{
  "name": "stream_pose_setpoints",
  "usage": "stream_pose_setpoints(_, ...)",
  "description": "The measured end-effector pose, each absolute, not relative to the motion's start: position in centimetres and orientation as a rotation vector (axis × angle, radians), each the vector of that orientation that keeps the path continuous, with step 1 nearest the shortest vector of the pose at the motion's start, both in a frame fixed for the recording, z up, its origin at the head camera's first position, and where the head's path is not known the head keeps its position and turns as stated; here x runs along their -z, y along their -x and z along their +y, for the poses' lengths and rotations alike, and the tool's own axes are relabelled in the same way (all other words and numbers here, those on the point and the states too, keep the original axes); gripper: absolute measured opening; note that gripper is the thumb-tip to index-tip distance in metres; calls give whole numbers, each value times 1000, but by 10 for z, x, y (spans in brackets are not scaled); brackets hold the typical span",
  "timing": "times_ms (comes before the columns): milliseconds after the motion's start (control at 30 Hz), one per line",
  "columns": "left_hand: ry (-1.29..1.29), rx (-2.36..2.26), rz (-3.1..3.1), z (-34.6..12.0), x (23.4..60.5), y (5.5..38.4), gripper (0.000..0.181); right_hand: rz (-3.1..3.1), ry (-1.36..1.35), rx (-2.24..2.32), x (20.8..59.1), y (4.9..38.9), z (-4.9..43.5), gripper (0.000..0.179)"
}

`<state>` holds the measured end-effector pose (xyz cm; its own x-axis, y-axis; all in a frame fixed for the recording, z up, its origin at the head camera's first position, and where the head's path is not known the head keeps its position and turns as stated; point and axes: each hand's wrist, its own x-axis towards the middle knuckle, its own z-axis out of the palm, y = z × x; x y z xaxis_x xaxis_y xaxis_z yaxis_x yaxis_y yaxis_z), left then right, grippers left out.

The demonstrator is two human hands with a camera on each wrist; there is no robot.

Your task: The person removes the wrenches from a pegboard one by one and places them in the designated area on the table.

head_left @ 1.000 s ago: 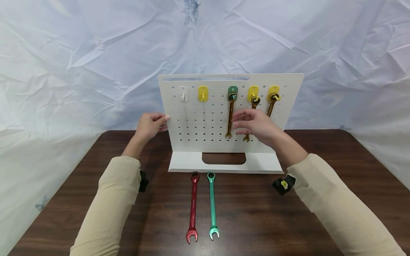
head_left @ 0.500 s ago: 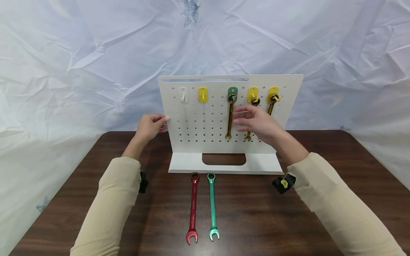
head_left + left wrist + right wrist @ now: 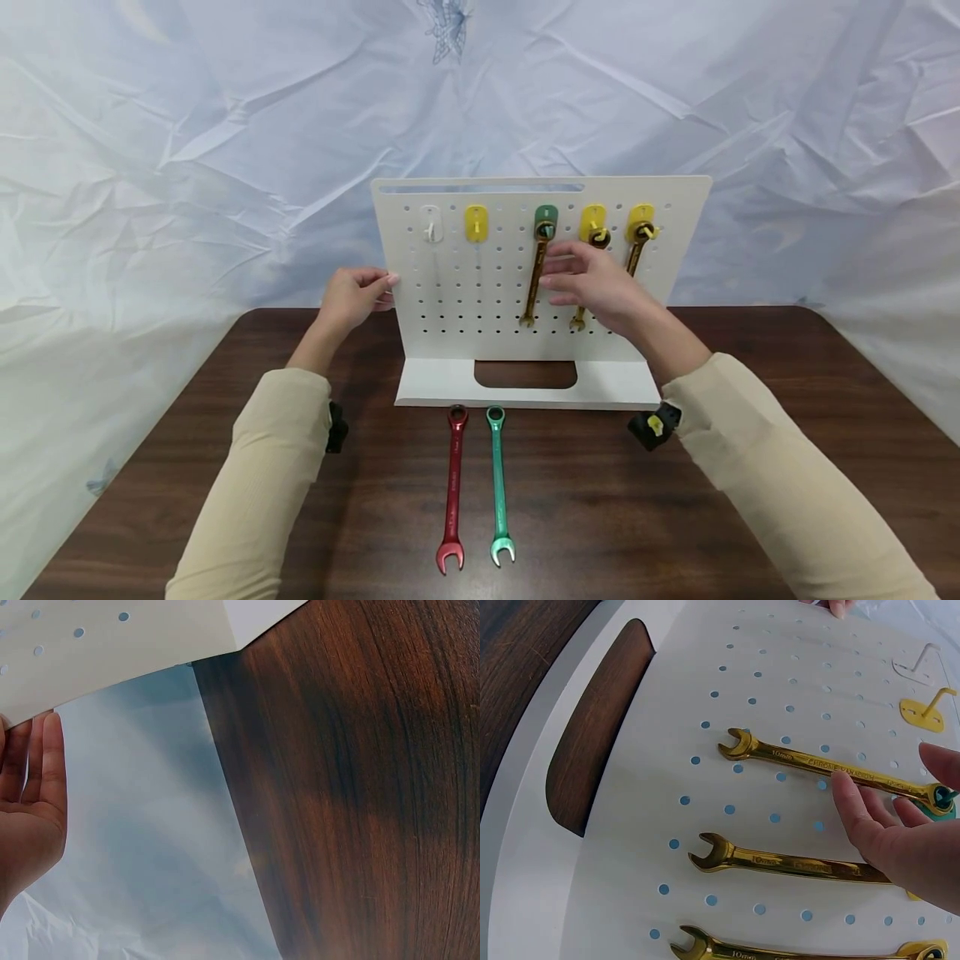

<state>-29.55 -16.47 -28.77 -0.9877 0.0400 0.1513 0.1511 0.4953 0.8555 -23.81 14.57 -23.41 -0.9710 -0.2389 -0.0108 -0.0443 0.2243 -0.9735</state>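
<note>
A white pegboard stand [image 3: 450, 346] stands upright on the dark wooden table. My left hand [image 3: 352, 293] pinches its left edge between thumb and fingers. Three gold combination wrenches hang on it by their ring ends. The leftmost gold wrench [image 3: 791, 757] is on a green hook [image 3: 546, 213], its open end swung slightly left. Against its shaft rest the fingertips of my right hand [image 3: 596, 287], with the thumb apart from it. Behind that hand hangs the middle gold wrench [image 3: 802, 868], partly hidden. The right gold wrench [image 3: 635, 260] hangs tilted on a yellow hook [image 3: 642, 212].
A white hook [image 3: 431, 225] and another yellow hook [image 3: 476, 223] on the board's left bear nothing. In front of the base, a red wrench [image 3: 453, 487] and a green wrench [image 3: 498, 483] lie side by side on the table [image 3: 592, 500]. A pale cloth [image 3: 225, 167] hangs behind.
My right hand has moved slightly left against the leftmost gold wrench, and that wrench's lower end has swung left. The left hand has stayed at the board's edge.
</note>
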Motion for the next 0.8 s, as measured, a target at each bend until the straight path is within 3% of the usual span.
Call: stream_pose_setpoints(800,163,1520,-2623,-164,287,295,32,2323,244,1837,235,239,145,31)
